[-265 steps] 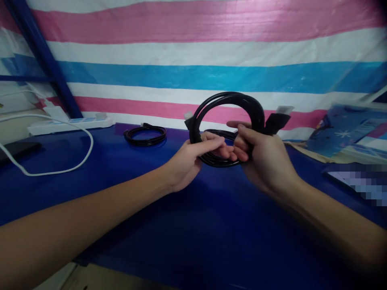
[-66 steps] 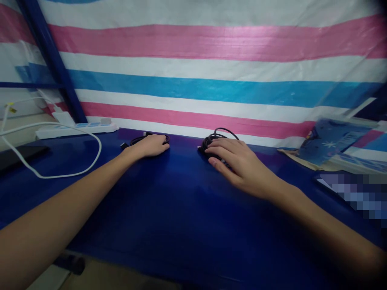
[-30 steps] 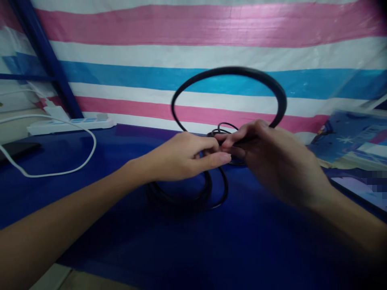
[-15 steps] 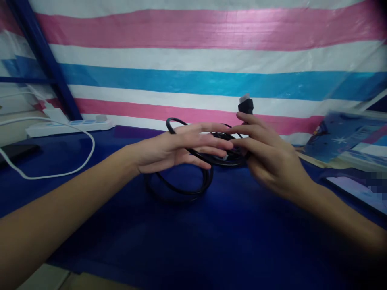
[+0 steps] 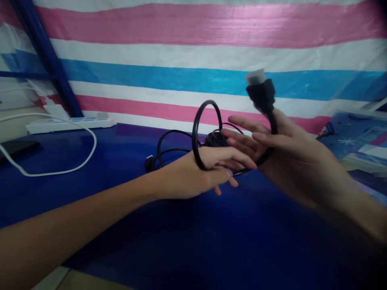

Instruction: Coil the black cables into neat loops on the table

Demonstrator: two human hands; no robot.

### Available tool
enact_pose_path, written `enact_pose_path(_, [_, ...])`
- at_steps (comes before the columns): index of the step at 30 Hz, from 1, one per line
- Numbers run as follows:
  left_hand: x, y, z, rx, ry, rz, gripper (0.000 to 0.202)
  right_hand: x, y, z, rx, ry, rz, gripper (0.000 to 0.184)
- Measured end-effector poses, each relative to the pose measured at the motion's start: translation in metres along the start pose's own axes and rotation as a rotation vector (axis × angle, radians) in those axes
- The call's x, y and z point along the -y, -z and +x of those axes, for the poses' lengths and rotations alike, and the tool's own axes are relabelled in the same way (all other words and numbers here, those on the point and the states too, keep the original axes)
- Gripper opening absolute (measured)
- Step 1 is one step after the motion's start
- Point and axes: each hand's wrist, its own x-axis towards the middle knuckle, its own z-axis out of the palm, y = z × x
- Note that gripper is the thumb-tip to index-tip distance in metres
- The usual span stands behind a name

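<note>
A black cable [image 5: 196,129] with a black plug [image 5: 262,94] under a clear cap runs between my hands; it looks like an HDMI cable. My right hand [image 5: 298,161], palm turned up, has the cable between thumb and fingers just below the plug, which points upward. One loop of the cable stands up around my left hand [image 5: 208,171], whose fingers are loosely extended along the cable near my right palm. Behind the hands lies the coiled rest of the cable [image 5: 215,139]. Its other capped plug [image 5: 149,163] rests on the blue tabletop [image 5: 193,237], left of the coil.
A white power strip [image 5: 72,124] with a charger [image 5: 56,109] sits at the back left, and a white cord [image 5: 94,147] curves across the table. Near it is a dark flat object [image 5: 21,148]. A blue printed package [image 5: 347,135] stands at right, before a striped sheet [image 5: 169,84].
My right hand has turned palm up and come closer, raising the plug. My left hand has moved right, and the cable loop now stands around it. The other plug has come into view.
</note>
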Motion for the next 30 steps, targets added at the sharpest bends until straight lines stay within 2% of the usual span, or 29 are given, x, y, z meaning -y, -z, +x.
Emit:
enact_pose_path(2, [0.005, -0.001, 0.003, -0.121, -0.02, -0.097, 0.028, -0.005, 0.0, -0.001, 0.019, -0.019, 0.047, 0.047])
enact_pose_path(4, [0.007, 0.0, 0.004, -0.171, -0.003, -0.151, 0.024, -0.01, 0.002, 0.0, 0.023, -0.026, 0.056, 0.033])
enact_pose_path(7, [0.005, 0.006, 0.005, -0.11, 0.044, -0.191, 0.029, -0.009, 0.012, 0.002, 0.031, -0.026, -0.04, 0.016])
enact_pose_path(9, [0.001, 0.012, 0.004, -0.087, 0.045, -0.291, 0.036, -0.004, 0.022, 0.005, 0.044, 0.079, -0.256, 0.012])
enact_pose_path(11, [-0.004, 0.02, 0.003, -0.118, 0.035, -0.401, 0.033, 0.0, 0.031, 0.007, 0.093, 0.25, -0.628, 0.016])
enact_pose_path(13, [-0.008, 0.024, 0.001, -0.123, 0.064, -0.405, 0.026, 0.001, 0.036, 0.007, 0.143, 0.38, -0.983, 0.031])
enact_pose_path(15, [-0.012, 0.022, 0.0, -0.091, 0.128, -0.306, 0.025, -0.002, 0.035, 0.006, 0.149, 0.431, -1.19, 0.047])
enact_pose_path(17, [-0.013, 0.013, 0.0, -0.052, 0.164, -0.189, 0.023, -0.007, 0.031, 0.003, 0.13, 0.467, -1.287, 0.059])
enact_pose_path(21, [-0.012, -0.009, 0.001, 0.008, 0.151, -0.072, 0.022, -0.01, 0.019, -0.007, 0.091, 0.602, -1.321, 0.074])
enact_pose_path(24, [-0.012, -0.015, 0.001, 0.033, 0.196, -0.029, 0.009, -0.006, 0.011, -0.011, 0.091, 0.68, -1.298, 0.077])
enact_pose_path(26, [-0.015, -0.014, 0.0, 0.025, 0.214, -0.025, 0.007, -0.003, 0.01, -0.01, 0.015, 0.708, -1.316, 0.065])
enact_pose_path(28, [-0.019, -0.012, -0.001, 0.003, 0.207, -0.04, 0.009, -0.002, 0.011, -0.005, -0.068, 0.703, -1.307, 0.04])
enact_pose_path(30, [-0.023, -0.01, -0.001, -0.037, 0.165, -0.055, 0.011, -0.004, 0.015, 0.002, -0.065, 0.593, -1.174, 0.018])
